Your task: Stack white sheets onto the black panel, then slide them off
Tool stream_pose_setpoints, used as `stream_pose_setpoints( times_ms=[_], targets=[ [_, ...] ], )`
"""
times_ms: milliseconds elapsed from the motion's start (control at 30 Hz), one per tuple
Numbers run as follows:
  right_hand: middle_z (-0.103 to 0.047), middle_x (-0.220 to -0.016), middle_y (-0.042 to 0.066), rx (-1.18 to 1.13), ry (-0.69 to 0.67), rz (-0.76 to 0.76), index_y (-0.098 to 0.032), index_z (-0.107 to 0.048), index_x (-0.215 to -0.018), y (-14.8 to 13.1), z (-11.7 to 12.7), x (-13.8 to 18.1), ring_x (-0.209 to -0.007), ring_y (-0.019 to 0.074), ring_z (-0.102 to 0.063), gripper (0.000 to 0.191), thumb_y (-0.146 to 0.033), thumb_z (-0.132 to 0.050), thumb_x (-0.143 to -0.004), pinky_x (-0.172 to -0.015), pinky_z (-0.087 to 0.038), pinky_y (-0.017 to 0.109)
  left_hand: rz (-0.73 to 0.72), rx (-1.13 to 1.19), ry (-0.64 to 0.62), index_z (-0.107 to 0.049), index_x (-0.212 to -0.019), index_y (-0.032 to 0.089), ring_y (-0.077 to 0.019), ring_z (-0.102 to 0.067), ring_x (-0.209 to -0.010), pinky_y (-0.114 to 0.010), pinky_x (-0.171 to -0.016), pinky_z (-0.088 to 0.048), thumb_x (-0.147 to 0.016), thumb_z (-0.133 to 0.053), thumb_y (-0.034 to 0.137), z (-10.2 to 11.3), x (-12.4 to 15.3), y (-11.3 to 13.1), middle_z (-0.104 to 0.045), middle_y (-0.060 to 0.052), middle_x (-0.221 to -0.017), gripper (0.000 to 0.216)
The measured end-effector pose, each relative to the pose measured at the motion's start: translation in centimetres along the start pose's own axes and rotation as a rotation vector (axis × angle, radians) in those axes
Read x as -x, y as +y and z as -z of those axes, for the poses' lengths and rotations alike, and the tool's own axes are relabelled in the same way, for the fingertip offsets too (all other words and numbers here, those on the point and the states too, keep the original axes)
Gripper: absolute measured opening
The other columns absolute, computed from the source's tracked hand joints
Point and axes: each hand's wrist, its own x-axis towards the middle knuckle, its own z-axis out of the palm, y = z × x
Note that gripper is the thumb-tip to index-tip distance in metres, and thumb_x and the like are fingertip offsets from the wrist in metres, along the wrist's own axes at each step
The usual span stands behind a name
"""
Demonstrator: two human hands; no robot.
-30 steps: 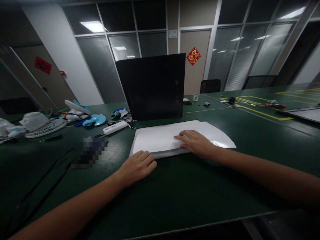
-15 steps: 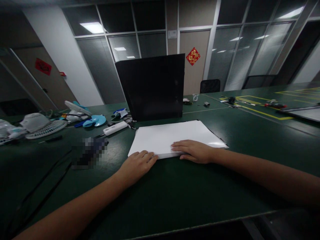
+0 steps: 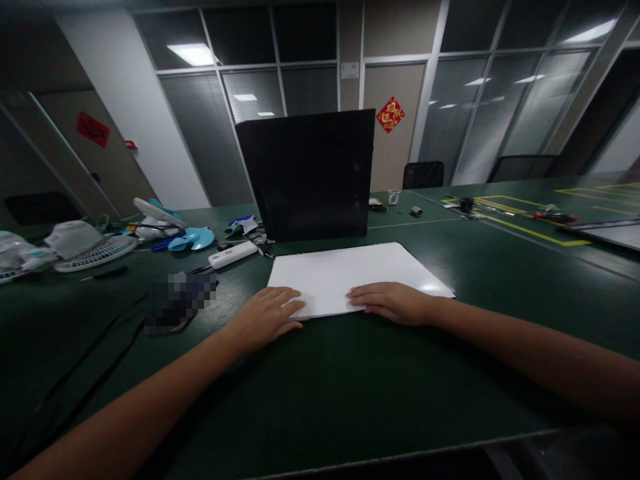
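A flat white sheet [image 3: 345, 270] with a thin dark rim showing along parts of its edge lies on the green table. My left hand [image 3: 267, 312] rests over its near left corner, fingers stretched across the top and thumb at the front edge. Further right, my right hand [image 3: 393, 301] lies on the near edge with its fingers extended flat over the white surface. Neither hand is closed around anything. Just behind the sheet stands a large black panel [image 3: 313, 177], nearly upright.
To the left are a white oblong device [image 3: 233, 255], a blurred-out dark item [image 3: 183, 303] with a black strap, light-blue fan blades [image 3: 193, 239] and a white fan grille [image 3: 97, 253]. A red-handled tool [image 3: 556, 217] and another framed panel [image 3: 607, 233] lie at right on the table [image 3: 340, 393].
The sheet's near edge, earlier showing a raised white strip, now lies flat. My left hand has shifted slightly left and up onto the corner, its fingers further over the surface.
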Motion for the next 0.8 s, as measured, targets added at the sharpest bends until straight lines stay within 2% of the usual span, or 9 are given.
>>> stream_pose_setpoints(
  times_ms=[100, 200, 267, 367, 467, 533, 667, 800],
  targets=[
    [-0.053, -0.152, 0.001, 0.022, -0.021, -0.015, -0.029, -0.058, -0.149, -0.3, 0.1, -0.1, -0.142, 0.0162, -0.046, 0.045, -0.03, -0.047, -0.105, -0.121, -0.036, 0.038, 0.09, 0.105, -0.044, -0.056, -0.141, 0.024, -0.0323, -0.052, -0.137, -0.051, -0.11, -0.044, -0.102, -0.054, 0.054, -0.4, 0.1, -0.8, -0.054, -0.012, -0.15, 0.049],
    [-0.051, -0.154, 0.003, 0.105, 0.019, -0.111, -0.027, -0.056, -0.15, 0.2, 0.6, 0.1, -0.142, 0.02, -0.046, 0.048, -0.039, -0.046, -0.105, -0.12, -0.037, 0.042, 0.21, 0.147, -0.12, -0.04, -0.156, 0.026, -0.0398, -0.031, -0.15, -0.059, -0.117, -0.033, -0.095, -0.052, 0.071, -0.7, 0.3, -1.1, -0.033, -0.014, -0.165, 0.077],
    [-0.051, -0.153, 0.007, 0.234, 0.107, -0.263, -0.024, -0.056, -0.15, 1.2, 1.2, 0.4, -0.141, 0.0246, -0.048, 0.053, -0.047, -0.043, -0.104, -0.119, -0.037, 0.047, 0.292, 0.182, -0.177, -0.031, -0.161, 0.027, -0.045, -0.019, -0.153, -0.063, -0.119, -0.027, -0.089, -0.05, 0.081, -1.0, 0.4, -1.2, -0.02, -0.013, -0.17, 0.092],
    [-0.053, -0.15, 0.017, 0.462, 0.207, -0.606, -0.015, -0.056, -0.149, 3.7, 2.5, 1.6, -0.136, 0.0345, -0.052, 0.066, -0.057, -0.037, -0.103, -0.113, -0.04, 0.055, 0.409, 0.244, -0.223, -0.025, -0.163, 0.027, -0.0483, -0.013, -0.154, -0.065, -0.12, -0.024, -0.087, -0.043, 0.086, -1.4, 0.4, -1.2, -0.011, -0.013, -0.171, 0.098],
    [-0.062, -0.134, 0.025, 0.526, 0.161, -0.943, -0.01, -0.058, -0.144, 6.7, 3.9, 3.5, -0.118, 0.041, -0.062, 0.078, -0.067, -0.03, -0.1, -0.096, -0.049, 0.06, 0.468, 0.281, -0.239, -0.024, -0.164, 0.025, -0.0475, -0.015, -0.153, -0.065, -0.12, -0.022, -0.086, -0.04, 0.089, -1.5, 0.3, -1.1, -0.012, -0.015, -0.171, 0.101],
    [-0.067, -0.125, 0.024, 0.49, 0.093, -1.057, -0.011, -0.059, -0.143, 8.6, 4.4, 4.8, -0.11, 0.0399, -0.066, 0.08, -0.07, -0.028, -0.099, -0.089, -0.052, 0.057, 0.486, 0.3, -0.248, -0.024, -0.164, 0.024, -0.0461, -0.016, -0.154, -0.064, -0.121, -0.021, -0.085, -0.039, 0.089, -1.2, 0.2, -1.0, -0.014, -0.015, -0.17, 0.103],
    [-0.067, -0.128, 0.021, 0.441, 0.048, -1.033, -0.013, -0.058, -0.145, 11.2, 4.5, 6.1, -0.112, 0.0362, -0.066, 0.071, -0.064, -0.038, -0.098, -0.094, -0.051, 0.051, 0.535, 0.33, -0.25, -0.026, -0.163, 0.019, -0.0437, -0.019, -0.154, -0.058, -0.123, -0.023, -0.085, -0.041, 0.088, -0.8, 0.1, -0.9, -0.017, -0.015, -0.17, 0.105],
    [-0.064, -0.135, 0.02, 0.262, 0.196, -0.957, -0.014, -0.059, -0.145, 12.4, 3.6, 6.0, -0.119, 0.0349, -0.064, 0.062, -0.051, -0.049, -0.097, -0.105, -0.045, 0.05, 0.534, 0.346, -0.251, -0.025, -0.163, 0.018, -0.044, -0.012, -0.155, -0.059, -0.124, -0.019, -0.085, -0.041, 0.089, -1.3, 0.3, -1.2, -0.013, -0.016, -0.17, 0.107]
  ],
)
